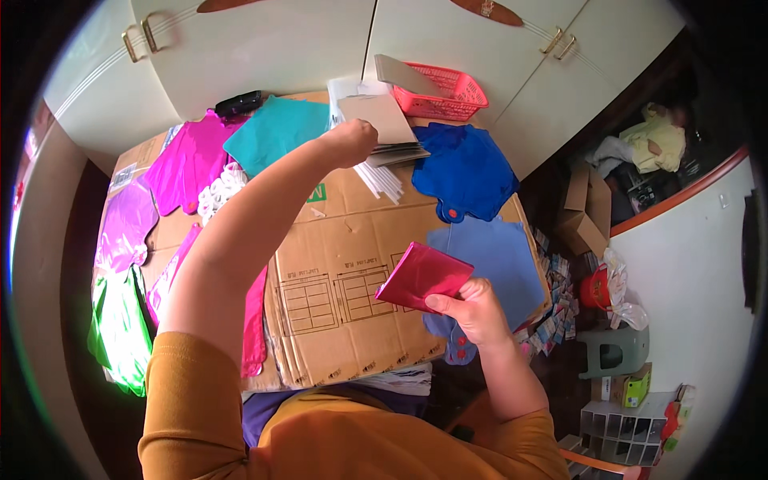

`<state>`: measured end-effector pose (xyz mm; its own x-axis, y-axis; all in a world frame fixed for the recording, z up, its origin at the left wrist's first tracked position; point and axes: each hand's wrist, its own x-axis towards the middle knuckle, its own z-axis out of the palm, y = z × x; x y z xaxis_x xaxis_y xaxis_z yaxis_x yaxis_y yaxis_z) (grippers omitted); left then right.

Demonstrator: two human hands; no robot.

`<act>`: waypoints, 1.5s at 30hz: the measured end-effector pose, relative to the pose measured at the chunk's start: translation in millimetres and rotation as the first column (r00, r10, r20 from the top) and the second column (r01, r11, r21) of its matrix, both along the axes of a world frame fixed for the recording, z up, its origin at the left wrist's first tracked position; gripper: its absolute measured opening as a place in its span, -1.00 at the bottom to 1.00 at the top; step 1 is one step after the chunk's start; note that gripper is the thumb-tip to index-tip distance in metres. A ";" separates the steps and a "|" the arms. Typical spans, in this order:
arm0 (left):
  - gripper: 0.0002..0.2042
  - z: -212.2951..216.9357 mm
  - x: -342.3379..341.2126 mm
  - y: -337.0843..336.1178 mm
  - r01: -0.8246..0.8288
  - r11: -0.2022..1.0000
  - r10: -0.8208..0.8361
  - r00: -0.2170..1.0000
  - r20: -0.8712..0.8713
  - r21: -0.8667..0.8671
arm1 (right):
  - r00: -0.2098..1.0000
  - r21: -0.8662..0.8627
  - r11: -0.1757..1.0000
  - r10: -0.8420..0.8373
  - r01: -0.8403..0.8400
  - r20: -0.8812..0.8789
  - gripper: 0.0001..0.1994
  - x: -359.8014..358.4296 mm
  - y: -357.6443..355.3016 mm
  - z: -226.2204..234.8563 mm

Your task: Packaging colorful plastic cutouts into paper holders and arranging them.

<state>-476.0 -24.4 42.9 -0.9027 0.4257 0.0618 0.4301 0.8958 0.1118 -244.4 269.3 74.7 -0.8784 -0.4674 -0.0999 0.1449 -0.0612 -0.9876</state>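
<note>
My right hand (480, 314) pinches a folded, shiny magenta foil-like packet (426, 277) by its lower right corner, above the cardboard sheet (336, 264). My left hand (354, 142) is stretched to the far side with its fingers closed, beside a stack of grey-brown cards (379, 120). What those fingers hold, if anything, is hidden. White strips (378, 182) stick out from under the stack. Dark blue sheets (464, 168) lie right of the cards, light blue sheets (500, 264) nearer to me, and a teal sheet (276, 132) left of them.
A pink basket (444, 96) stands at the back against white cabinets (448, 40). Magenta (188, 160), purple (128, 220) and green (120, 328) sheets lie at the left, with a white bundle (220, 192). An open box (584, 210) and a grey-green stool (614, 352) are at the right.
</note>
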 end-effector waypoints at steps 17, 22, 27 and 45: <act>-0.81 18.2 -7.0 -21.7 -0.444 0.628 -0.022 0.811 0.585 0.639 | 0.999 -0.022 1.000 0.015 -0.014 0.031 -0.87 -2.3 1.7 -3.4; -0.71 33.5 2.0 -7.2 -0.124 0.844 -0.002 0.972 0.234 0.522 | 0.999 -0.014 1.000 0.004 -0.004 0.033 -0.87 0.5 4.2 -4.6; -0.69 27.5 3.7 -5.6 -0.220 0.874 0.072 0.940 0.332 0.433 | 1.000 -0.021 1.000 -0.007 0.007 0.015 -0.88 4.9 4.7 -0.1; -0.84 117.6 112.6 7.3 0.104 0.935 0.063 0.893 -0.446 0.340 | 0.978 -0.193 0.962 -0.203 0.191 -0.044 -0.85 -7.6 32.5 21.5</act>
<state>-363.4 -17.1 160.5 -0.7348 0.3192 0.5984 0.5259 0.8253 0.2056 -252.0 301.8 96.3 -0.9567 -0.2894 0.0310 0.0493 -0.2661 -0.9627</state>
